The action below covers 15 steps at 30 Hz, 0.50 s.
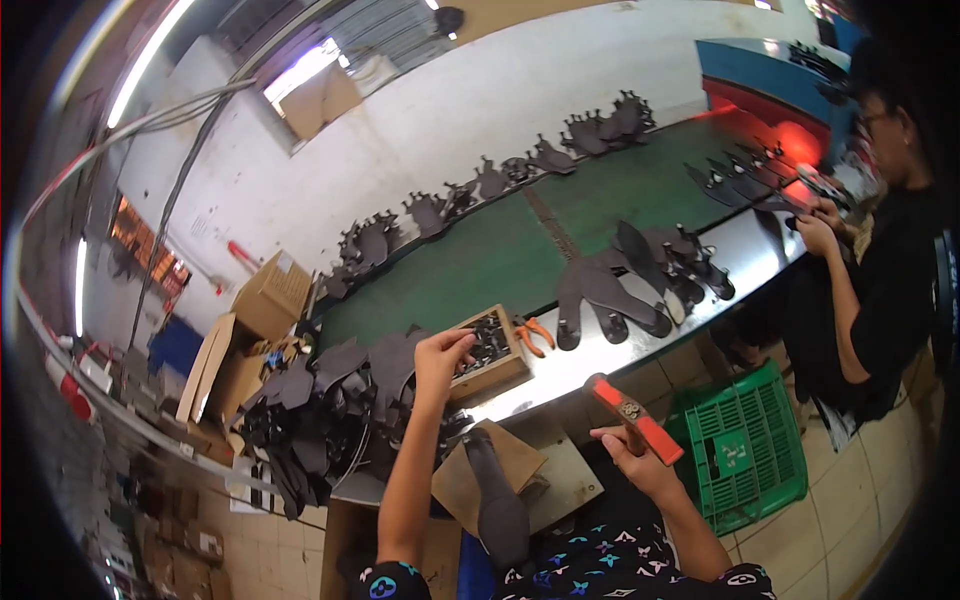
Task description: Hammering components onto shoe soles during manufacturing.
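My left hand (440, 362) is over the near left side of a wooden box (492, 380) of small black parts (489, 343). Its fingers are bent together, and whatever they hold is too small to tell. In my right hand (640, 465) is a hammer (638, 420) with a red head, raised to the right of my work stand. A dark shoe sole (497, 500) lies lengthwise over a tan board (525, 457) on that stand, its near end by my lap. Orange-handled pliers (535, 336) lie just right of the box.
Loose dark soles (345, 375) are heaped on the left, and more soles (612, 290) lie on the bench's metal edge. Footwear pieces line the green belt (460, 260). A green crate (745, 450) stands on the floor at right, near a seated co-worker (870, 240).
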Each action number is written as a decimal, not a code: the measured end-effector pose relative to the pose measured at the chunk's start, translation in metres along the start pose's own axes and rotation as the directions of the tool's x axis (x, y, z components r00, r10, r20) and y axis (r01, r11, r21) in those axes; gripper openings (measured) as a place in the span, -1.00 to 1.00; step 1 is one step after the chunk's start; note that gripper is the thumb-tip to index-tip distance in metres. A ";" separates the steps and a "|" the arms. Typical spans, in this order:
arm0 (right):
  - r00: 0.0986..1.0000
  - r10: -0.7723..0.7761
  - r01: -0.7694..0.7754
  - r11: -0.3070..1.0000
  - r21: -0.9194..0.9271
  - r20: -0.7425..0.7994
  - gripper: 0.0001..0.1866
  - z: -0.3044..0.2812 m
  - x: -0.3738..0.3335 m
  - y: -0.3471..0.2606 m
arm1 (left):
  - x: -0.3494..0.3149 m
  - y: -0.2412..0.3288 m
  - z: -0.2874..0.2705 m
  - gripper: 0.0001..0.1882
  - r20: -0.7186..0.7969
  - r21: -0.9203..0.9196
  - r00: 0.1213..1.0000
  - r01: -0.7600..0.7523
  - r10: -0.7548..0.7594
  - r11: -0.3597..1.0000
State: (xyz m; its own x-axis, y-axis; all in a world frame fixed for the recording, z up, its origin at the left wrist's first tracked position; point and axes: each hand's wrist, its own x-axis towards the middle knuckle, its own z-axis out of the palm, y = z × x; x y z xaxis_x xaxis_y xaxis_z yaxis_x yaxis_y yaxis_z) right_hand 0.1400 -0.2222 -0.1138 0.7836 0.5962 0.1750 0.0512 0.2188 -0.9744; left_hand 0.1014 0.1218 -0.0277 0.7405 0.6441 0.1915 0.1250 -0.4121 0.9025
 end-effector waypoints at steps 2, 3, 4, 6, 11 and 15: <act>0.995 0.050 -0.056 0.997 0.061 0.089 -0.79 0.010 0.014 -0.024 | -0.060 0.042 0.004 -0.74 -0.069 -0.319 0.997 0.022 -0.046 0.947; 0.981 0.096 -0.117 0.986 0.123 0.169 -0.75 0.020 0.021 -0.036 | -0.091 0.062 0.002 -0.75 -0.085 -0.383 0.992 0.053 -0.093 0.922; 0.974 0.109 -0.132 0.985 0.110 0.197 -0.75 0.032 0.026 -0.044 | -0.118 0.082 0.001 -0.79 -0.040 -0.494 0.990 0.099 -0.136 0.864; 0.959 -0.062 -0.010 0.968 0.251 0.276 -0.68 0.060 0.035 -0.065 | -0.165 0.103 -0.005 -0.84 -0.020 -0.568 0.991 0.098 -0.132 0.817; 0.854 -0.024 -0.172 0.929 0.327 0.520 -0.69 0.093 0.033 -0.100 | -0.213 0.112 -0.020 -0.88 -0.096 -0.504 0.995 -0.014 -0.040 0.864; 0.821 -0.091 -0.135 0.928 0.347 0.563 -0.75 0.115 0.030 -0.099 | -0.228 0.112 -0.036 -0.83 -0.226 -0.070 0.951 -0.233 0.212 0.970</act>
State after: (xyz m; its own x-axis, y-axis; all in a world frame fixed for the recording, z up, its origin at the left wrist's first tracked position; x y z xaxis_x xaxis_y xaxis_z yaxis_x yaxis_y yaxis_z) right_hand 0.0873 -0.1375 0.0036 0.2901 0.9047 0.3122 -0.2726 0.3908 -0.8792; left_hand -0.0769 -0.0479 0.0439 0.5812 0.6710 0.4604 -0.0970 -0.5046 0.8579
